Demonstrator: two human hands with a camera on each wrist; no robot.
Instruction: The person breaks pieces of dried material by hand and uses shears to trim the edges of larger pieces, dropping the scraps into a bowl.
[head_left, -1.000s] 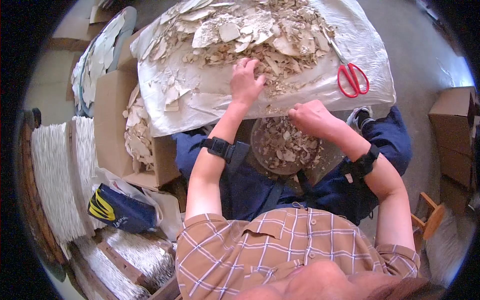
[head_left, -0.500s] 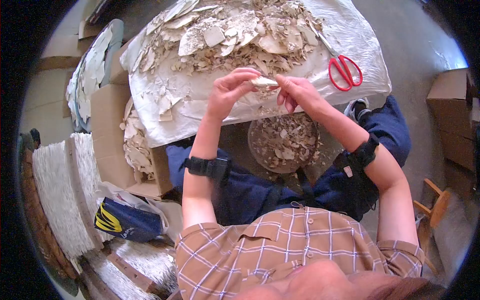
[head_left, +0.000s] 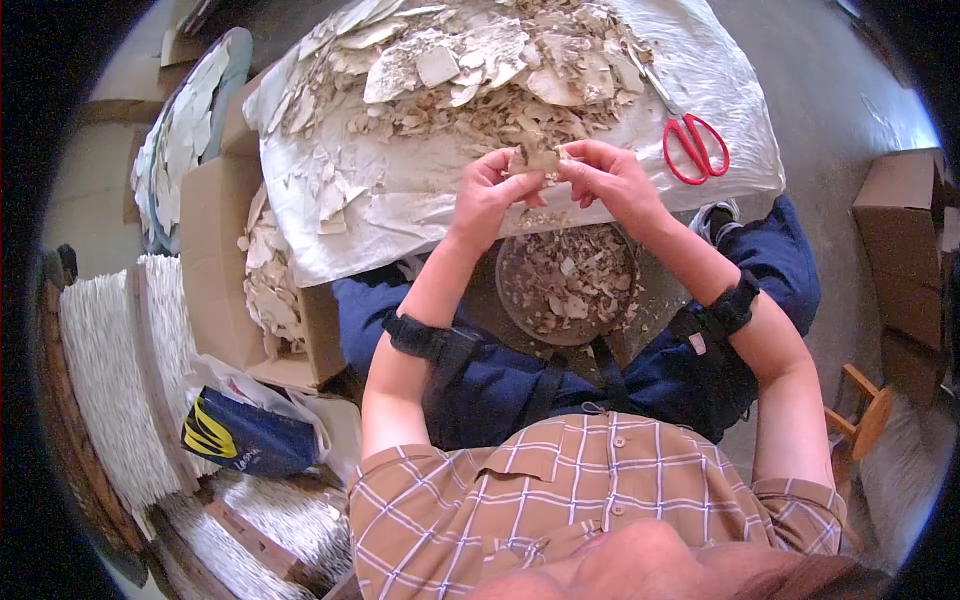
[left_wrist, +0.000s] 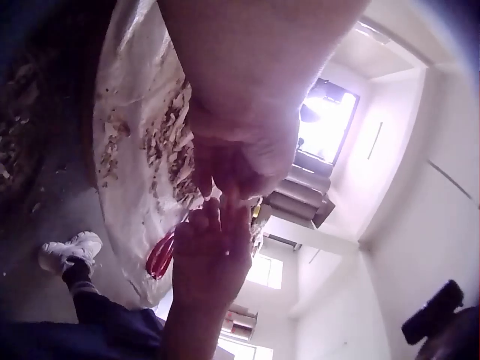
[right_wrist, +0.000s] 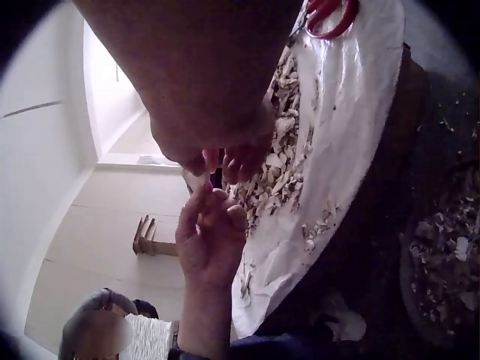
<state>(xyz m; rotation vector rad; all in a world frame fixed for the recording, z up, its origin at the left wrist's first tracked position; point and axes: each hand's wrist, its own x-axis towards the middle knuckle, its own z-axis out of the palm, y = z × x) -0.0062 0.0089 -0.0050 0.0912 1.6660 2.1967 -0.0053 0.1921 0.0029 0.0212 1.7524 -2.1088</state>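
Note:
Between both hands, in the head view, is a pale flat flake (head_left: 541, 160) with a rough edge. My left hand (head_left: 490, 196) pinches its left side with thumb and fingers; my right hand (head_left: 610, 180) pinches the right side. Just beyond lies a heap of cream and brown flakes (head_left: 490, 60) on a white-covered table (head_left: 400, 200). In the left wrist view my left hand (left_wrist: 244, 142) and right hand (left_wrist: 210, 255) meet at the fingertips. The right wrist view shows my right hand (right_wrist: 217, 112) above my left hand (right_wrist: 210, 240), the flake mostly hidden.
Red-handled scissors (head_left: 696, 150) lie at the table's right. Below the near edge stands a round container (head_left: 568, 285) of small bits. An open cardboard box (head_left: 215, 270) holds larger flakes at the left, near a blue bag (head_left: 250, 437). A wooden stool (head_left: 868, 420) is at the right.
From the heap and the table's near edge, the hands have come together with a flake between them. Since half a second ago, the left hand has moved right and slightly nearer the body.

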